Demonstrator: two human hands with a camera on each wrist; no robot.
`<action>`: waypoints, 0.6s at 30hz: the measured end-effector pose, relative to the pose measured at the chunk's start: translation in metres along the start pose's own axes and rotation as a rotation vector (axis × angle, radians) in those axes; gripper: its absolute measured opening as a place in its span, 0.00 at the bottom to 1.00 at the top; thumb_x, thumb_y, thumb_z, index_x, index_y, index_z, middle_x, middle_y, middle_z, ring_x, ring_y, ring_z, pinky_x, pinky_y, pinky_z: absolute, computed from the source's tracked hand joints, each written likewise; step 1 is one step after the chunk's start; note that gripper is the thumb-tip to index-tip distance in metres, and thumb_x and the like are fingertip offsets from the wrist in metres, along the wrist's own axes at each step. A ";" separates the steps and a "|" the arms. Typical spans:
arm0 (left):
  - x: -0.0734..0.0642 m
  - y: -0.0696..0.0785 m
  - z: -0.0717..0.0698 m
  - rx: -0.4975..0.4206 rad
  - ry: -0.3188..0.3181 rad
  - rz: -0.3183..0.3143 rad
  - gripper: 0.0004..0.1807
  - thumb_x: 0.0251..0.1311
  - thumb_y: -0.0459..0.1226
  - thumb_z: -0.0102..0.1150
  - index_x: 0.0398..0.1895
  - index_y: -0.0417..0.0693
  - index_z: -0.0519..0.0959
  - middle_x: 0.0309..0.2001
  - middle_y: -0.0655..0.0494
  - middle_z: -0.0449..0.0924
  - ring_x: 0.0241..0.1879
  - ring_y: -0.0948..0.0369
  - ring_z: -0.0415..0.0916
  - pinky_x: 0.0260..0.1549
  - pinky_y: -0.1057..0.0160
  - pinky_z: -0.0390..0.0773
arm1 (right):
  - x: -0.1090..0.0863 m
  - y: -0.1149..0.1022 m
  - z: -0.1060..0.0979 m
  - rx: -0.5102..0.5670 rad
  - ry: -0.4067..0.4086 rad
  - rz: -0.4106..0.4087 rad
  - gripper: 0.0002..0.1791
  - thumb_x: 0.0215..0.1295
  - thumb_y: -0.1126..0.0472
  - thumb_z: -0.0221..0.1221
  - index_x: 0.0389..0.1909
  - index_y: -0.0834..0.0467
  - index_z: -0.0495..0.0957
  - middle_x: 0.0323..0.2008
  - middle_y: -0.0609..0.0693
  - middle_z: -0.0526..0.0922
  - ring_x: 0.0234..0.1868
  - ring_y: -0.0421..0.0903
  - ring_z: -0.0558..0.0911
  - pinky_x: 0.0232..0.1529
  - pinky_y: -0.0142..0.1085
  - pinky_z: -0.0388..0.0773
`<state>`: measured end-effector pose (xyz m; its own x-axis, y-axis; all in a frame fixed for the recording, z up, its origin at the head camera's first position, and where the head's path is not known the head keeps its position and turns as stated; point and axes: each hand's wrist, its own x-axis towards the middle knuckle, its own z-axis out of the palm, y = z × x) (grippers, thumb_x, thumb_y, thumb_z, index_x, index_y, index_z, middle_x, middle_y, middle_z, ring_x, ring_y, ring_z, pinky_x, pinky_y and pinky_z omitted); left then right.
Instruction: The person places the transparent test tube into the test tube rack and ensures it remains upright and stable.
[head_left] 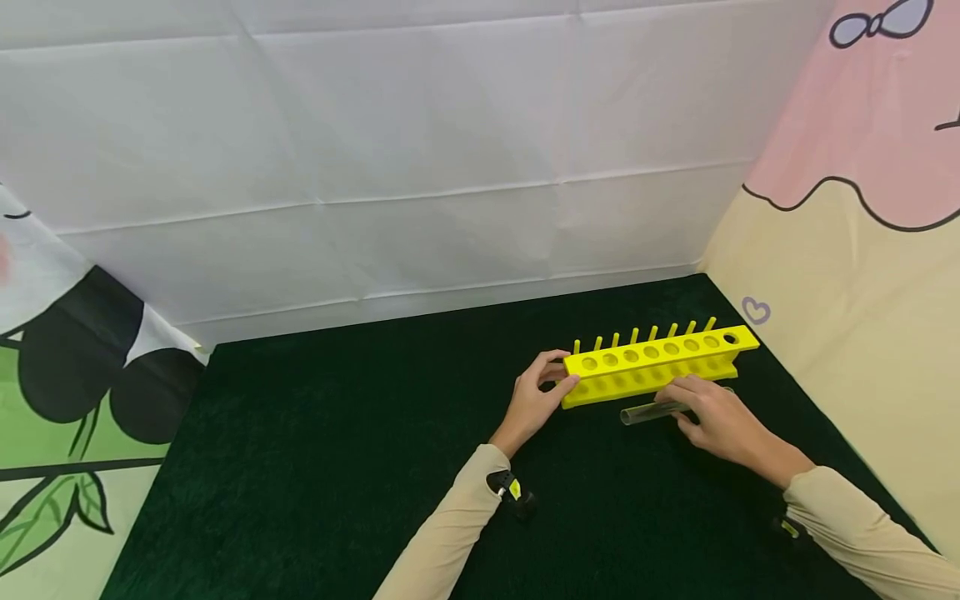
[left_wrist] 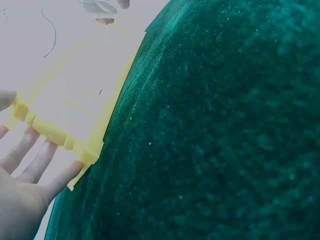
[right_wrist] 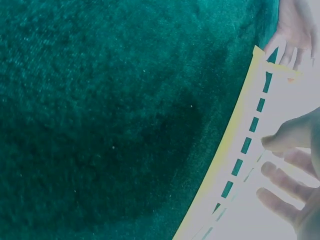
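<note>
A yellow test tube rack (head_left: 642, 361), with a row of round holes and several upright pegs along its back, stands at the right of the table. My left hand (head_left: 532, 402) grips its left end, thumb in front and fingers behind. In the left wrist view those fingers curl against the rack's end bar (left_wrist: 54, 134). Just in front of the rack, my right hand (head_left: 723, 421) holds a clear test tube (head_left: 643, 413) lying sideways, its open end pointing left. The fingers hide the tube's middle. In the right wrist view the tube is washed out by glare.
Dark green cloth (head_left: 337, 467) covers the table. A white sheet (head_left: 420, 150) hangs behind it. Printed drapes flank both sides, the cream and pink one (head_left: 862, 292) close to the rack's right end.
</note>
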<state>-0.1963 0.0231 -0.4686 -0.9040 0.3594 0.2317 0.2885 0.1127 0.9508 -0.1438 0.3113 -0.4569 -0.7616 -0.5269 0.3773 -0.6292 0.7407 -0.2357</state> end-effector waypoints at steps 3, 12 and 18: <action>-0.001 0.002 0.000 0.004 0.004 -0.009 0.21 0.64 0.36 0.57 0.59 0.45 0.69 0.53 0.47 0.76 0.53 0.46 0.73 0.51 0.51 0.73 | 0.000 0.000 -0.003 -0.005 0.009 -0.008 0.22 0.42 0.73 0.69 0.40 0.54 0.79 0.39 0.45 0.78 0.38 0.40 0.75 0.37 0.42 0.78; 0.005 -0.020 0.003 0.003 0.000 0.005 0.23 0.64 0.37 0.57 0.61 0.46 0.67 0.54 0.46 0.75 0.53 0.46 0.73 0.52 0.46 0.72 | 0.002 0.000 -0.011 -0.020 0.034 -0.009 0.22 0.43 0.72 0.69 0.41 0.55 0.78 0.41 0.47 0.79 0.39 0.43 0.76 0.38 0.44 0.79; 0.009 -0.036 0.005 0.016 0.004 0.012 0.24 0.63 0.43 0.58 0.62 0.52 0.68 0.53 0.54 0.76 0.52 0.54 0.75 0.50 0.51 0.74 | 0.002 0.000 -0.013 -0.022 0.082 -0.016 0.24 0.40 0.72 0.70 0.42 0.56 0.78 0.42 0.48 0.79 0.40 0.44 0.77 0.38 0.44 0.79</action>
<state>-0.2130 0.0269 -0.5022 -0.9019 0.3566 0.2438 0.3041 0.1232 0.9447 -0.1433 0.3158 -0.4443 -0.7360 -0.5034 0.4527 -0.6366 0.7422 -0.2096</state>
